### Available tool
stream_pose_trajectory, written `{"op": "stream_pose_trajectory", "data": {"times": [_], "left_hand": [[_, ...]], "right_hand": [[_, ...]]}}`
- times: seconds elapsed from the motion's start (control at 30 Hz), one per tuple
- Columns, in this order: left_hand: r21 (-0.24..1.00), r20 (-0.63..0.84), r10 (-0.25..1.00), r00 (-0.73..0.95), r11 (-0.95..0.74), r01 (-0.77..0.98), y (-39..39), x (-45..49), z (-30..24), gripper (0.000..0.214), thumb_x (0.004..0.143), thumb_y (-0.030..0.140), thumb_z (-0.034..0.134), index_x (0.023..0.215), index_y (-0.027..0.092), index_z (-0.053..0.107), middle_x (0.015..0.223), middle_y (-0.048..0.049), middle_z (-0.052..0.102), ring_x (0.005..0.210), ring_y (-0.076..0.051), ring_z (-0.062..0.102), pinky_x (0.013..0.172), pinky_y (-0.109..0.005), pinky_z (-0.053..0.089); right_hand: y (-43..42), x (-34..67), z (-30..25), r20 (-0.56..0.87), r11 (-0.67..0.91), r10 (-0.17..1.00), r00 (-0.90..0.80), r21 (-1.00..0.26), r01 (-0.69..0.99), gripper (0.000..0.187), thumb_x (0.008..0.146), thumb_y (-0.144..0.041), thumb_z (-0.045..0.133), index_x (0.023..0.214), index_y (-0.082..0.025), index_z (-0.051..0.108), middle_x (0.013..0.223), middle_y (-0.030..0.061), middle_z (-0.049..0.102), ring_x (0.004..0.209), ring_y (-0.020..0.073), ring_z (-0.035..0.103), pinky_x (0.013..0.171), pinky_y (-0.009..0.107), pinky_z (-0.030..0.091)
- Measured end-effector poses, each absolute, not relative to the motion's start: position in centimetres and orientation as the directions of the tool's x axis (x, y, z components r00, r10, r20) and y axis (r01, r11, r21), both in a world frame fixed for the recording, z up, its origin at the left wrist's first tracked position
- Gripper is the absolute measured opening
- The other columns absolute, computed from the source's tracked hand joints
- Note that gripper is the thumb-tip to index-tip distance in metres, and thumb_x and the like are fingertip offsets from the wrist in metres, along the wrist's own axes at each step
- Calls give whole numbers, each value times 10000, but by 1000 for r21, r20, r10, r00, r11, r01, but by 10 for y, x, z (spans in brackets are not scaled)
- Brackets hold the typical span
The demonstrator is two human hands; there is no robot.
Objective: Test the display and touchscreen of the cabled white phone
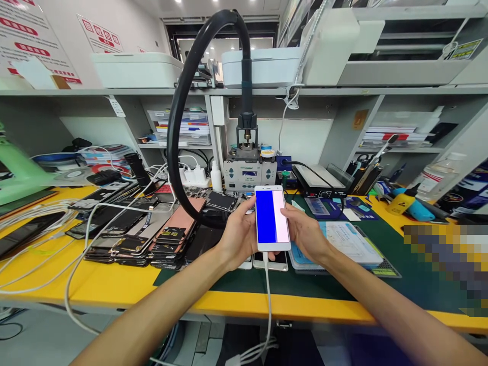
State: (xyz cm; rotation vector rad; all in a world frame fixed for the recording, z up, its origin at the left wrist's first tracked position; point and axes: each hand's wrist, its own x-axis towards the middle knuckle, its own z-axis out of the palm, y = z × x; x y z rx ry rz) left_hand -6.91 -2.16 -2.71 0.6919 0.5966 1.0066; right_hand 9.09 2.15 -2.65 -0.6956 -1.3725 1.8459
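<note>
A white smartphone is held upright above the bench's front part, its screen split into a wide blue area and a narrower pale pink strip. My left hand wraps the phone's left side, thumb along the edge. On the other side my right hand grips it, the thumb lying over the screen's right part. A white charging cable is plugged into the bottom and hangs over the bench edge. Below and behind it, another phone lies on the green mat, partly hidden.
Stacks of phone parts and loose white cables cover the left. A thick black hose arches up from a grey hot-air station. Right of my hands lies a blue-and-white plastic case; bottles stand farther right.
</note>
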Motion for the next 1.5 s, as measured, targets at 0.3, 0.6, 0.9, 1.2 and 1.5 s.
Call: {"op": "stream_pose_trajectory", "data": {"times": [0.3, 0.6, 0.9, 1.2, 1.5], "left_hand": [[733, -88, 895, 437, 356, -580, -21, -69, -27, 614, 874, 621, 421, 1177, 126, 622, 903, -132, 687, 758, -239, 650, 588, -301, 500], [746, -88, 901, 426, 343, -571, -21, -68, -28, 611, 882, 612, 405, 1207, 138, 611, 894, -124, 690, 756, -240, 650, 574, -299, 496], [779, -66, 900, 430, 316, -542, -22, -68, -27, 639, 887, 612, 372, 1254, 136, 590, 912, -147, 688, 751, -266, 653, 506, -297, 488], [745, -15, 882, 472, 325, -583, -24, -66, -22, 665, 896, 610, 345, 1320, 136, 538, 990, -162, 674, 807, -292, 645, 537, -349, 502], [693, -16, 863, 504, 373, -617, -26, -67, -20, 667, 894, 627, 341, 1321, 153, 536, 1018, -158, 661, 843, -279, 630, 599, -347, 487]], "right_hand": [[22, 92, -28, -5, -146, 825, -565, -968, -204, 378, 891, -320, 507, 1260, -254, 558, 1015, 56, 710, 718, 222, 692, 445, 303, 559], [20, 91, -26, 19, -38, 839, -544, -995, -94, 391, 833, -339, 631, 1205, -242, 559, 998, 54, 707, 696, 210, 691, 488, 308, 561], [20, 91, -28, 33, -100, 818, -575, -975, -198, 396, 871, -376, 545, 1240, -231, 540, 908, 60, 705, 704, 237, 673, 449, 321, 530], [21, 92, -27, 71, -85, 833, -548, -963, -255, 362, 875, -322, 500, 1214, -217, 575, 908, 47, 688, 749, 222, 646, 504, 292, 506], [20, 93, -31, 112, -26, 846, -522, -968, -250, 317, 883, -331, 508, 1156, -208, 613, 952, 46, 683, 817, 228, 634, 554, 292, 498]]}}
